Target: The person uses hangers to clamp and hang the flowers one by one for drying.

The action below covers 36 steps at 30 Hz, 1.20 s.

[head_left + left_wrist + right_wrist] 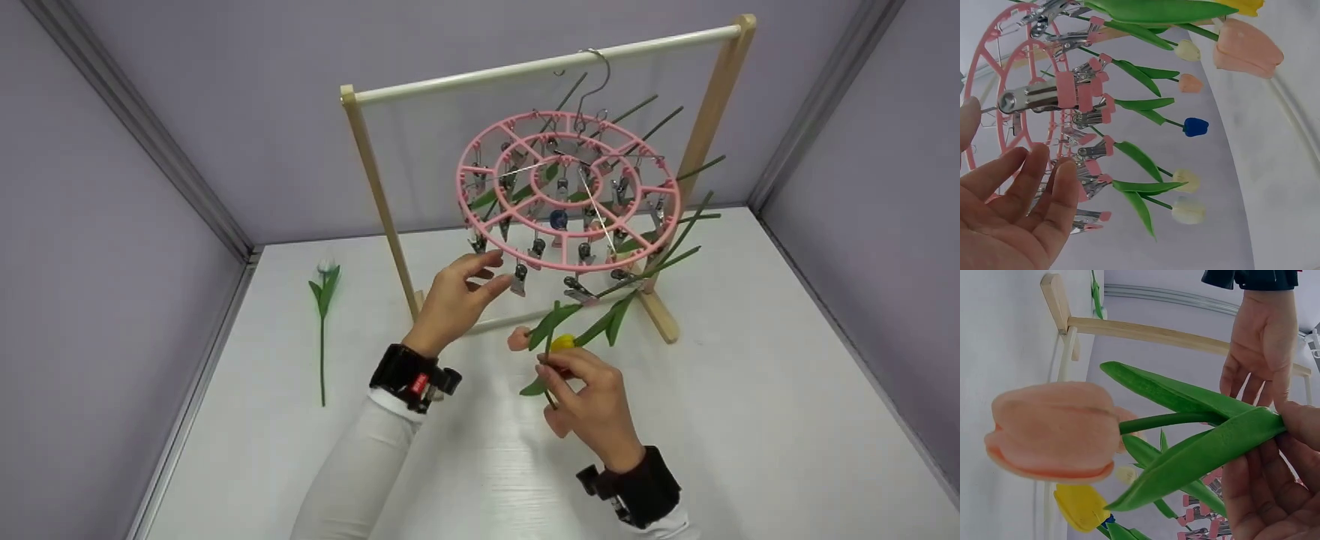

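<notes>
My right hand (596, 401) pinches the green stem of a pink artificial tulip (1053, 430) between thumb and fingers. The bloom points down toward the table, with the stem end up below the hanger. My left hand (454, 300) is raised at the near left rim of a round pink clip hanger (564, 266), fingers loosely bent. A metal clip (519, 279) with pink tips hangs right by its thumb, holding nothing. Other clips carry tulips head down, among them a yellow tulip (562, 343), another pink one (517, 339) and a blue one (1195, 126).
The hanger hooks over the white rod (480, 73) of a wooden stand (716, 105). A white tulip (322, 360) lies on the white table (247, 450) at the left. Several stems stick out past the hanger's right side. Grey walls surround the table.
</notes>
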Each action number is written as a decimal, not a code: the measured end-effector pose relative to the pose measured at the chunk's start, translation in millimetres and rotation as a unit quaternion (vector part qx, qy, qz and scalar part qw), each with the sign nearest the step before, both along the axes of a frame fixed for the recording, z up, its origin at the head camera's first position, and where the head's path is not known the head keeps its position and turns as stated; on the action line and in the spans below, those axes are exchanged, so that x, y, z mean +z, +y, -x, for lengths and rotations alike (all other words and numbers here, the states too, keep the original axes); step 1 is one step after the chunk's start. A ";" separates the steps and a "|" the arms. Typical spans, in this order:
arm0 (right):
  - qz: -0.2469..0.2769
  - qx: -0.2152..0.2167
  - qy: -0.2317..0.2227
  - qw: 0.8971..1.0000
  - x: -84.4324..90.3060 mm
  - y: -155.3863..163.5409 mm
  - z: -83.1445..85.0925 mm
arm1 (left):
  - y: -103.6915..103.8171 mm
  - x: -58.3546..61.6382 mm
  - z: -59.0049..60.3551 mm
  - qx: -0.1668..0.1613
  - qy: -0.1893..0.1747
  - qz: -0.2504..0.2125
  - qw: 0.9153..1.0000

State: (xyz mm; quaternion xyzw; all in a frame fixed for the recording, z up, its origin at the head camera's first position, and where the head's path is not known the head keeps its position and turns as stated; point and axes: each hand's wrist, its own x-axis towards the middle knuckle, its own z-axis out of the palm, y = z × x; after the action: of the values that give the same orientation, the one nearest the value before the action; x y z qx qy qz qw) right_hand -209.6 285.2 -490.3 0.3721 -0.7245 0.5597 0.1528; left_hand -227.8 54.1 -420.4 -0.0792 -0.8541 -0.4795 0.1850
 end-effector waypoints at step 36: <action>0.011 -0.017 -0.026 0.999 5.6 0.6 1.9 | -0.7 20.4 24.9 -0.174 -0.100 -0.009 0.980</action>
State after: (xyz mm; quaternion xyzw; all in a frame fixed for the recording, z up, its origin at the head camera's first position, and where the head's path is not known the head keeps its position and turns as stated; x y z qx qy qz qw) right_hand -211.5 285.8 -484.7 0.3433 -0.7282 0.5745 0.1475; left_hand -252.8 53.5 -400.0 -0.1764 -0.8374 -0.5171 0.0133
